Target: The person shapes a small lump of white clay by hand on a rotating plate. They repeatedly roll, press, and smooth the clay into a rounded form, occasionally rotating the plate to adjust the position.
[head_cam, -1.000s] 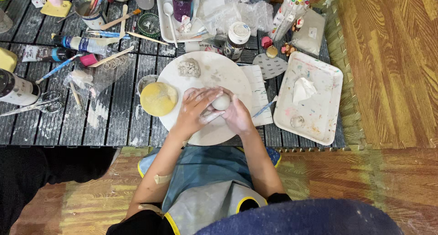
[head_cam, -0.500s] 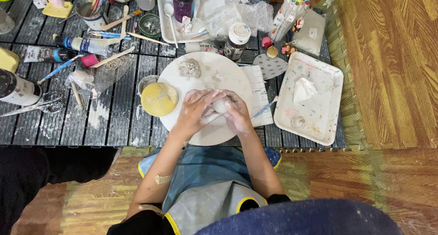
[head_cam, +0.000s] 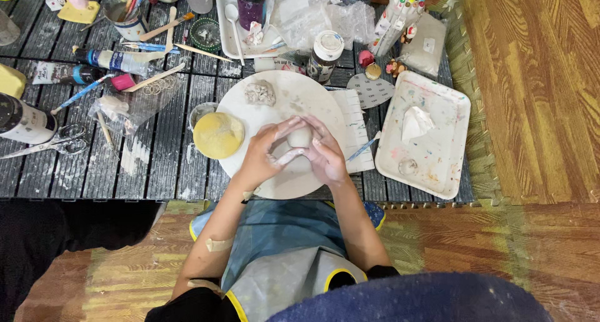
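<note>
Where the two forearms converge over the round white board [head_cam: 281, 97], both hands meet around one small lump of pale clay [head_cam: 299, 137]; left hand [head_cam: 261, 153]: palm down, wrist bent inward, fingers curled over the near and left side of the lump, pressed against it, skin dusted white; right hand [head_cam: 326, 154]: mirrored pose, fingers [head_cam: 317, 129] arched over the top and right side, fingertips touching those of the other hand, closed on the same lump.

Clay lump: rounded, off-white, matte, mostly hidden by the fingers, only its upper face showing; location: lower middle of the board, above the person's blue and grey apron [head_cam: 284, 259].

Adjacent items: yellow sponge [head_cam: 218, 135] overlapping the board's left edge; second crumbly grey clay piece [head_cam: 260, 93] on the board's upper left; white rectangular tray [head_cam: 425, 134] to the right, paint-flecked, holding a crumpled tissue [head_cam: 415, 121]; scissors [head_cam: 47, 142] far left on the dark slatted table [head_cam: 156, 166]; white-lidded jar [head_cam: 326, 54] just beyond the board.
</note>
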